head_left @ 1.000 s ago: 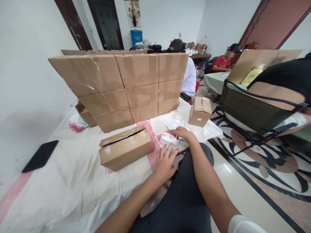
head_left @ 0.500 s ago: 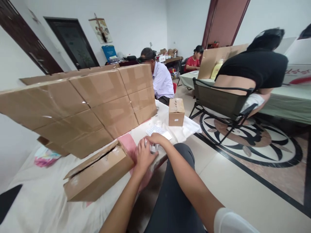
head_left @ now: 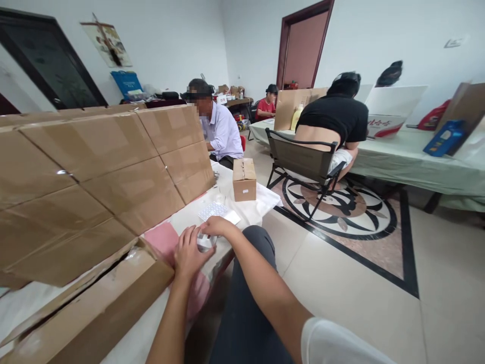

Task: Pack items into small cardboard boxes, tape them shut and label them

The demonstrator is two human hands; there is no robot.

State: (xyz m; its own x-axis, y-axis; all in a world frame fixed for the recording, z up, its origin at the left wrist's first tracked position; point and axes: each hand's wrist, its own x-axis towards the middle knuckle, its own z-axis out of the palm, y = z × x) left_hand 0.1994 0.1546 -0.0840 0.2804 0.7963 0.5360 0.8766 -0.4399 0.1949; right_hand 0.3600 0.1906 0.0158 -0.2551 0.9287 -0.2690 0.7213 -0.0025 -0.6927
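Note:
Near the table's front edge, my left hand [head_left: 188, 253] is curled around a small white box-like object [head_left: 205, 242]. My right hand [head_left: 217, 226] grips it from the far side, with its fingertips on top. Both hands hide much of the object, so its exact kind is unclear. Under and beside my left hand lies a pink cloth or sheet [head_left: 162, 238]. Just beyond my right hand is a white sheet with a bluish pattern of small marks [head_left: 212, 210], and a plain white piece [head_left: 232, 217] lies beside it.
A long cardboard box [head_left: 102, 298] stands left of my hands, with a tall cardboard partition [head_left: 117, 172] behind it. A small closed carton [head_left: 244, 180] sits at the table's far right corner. Several people work nearby, one on a folding chair [head_left: 303, 156].
My view has turned to the right, so the table and boxes appear further left. Both hands stay on the white object, with only slight finger movement.

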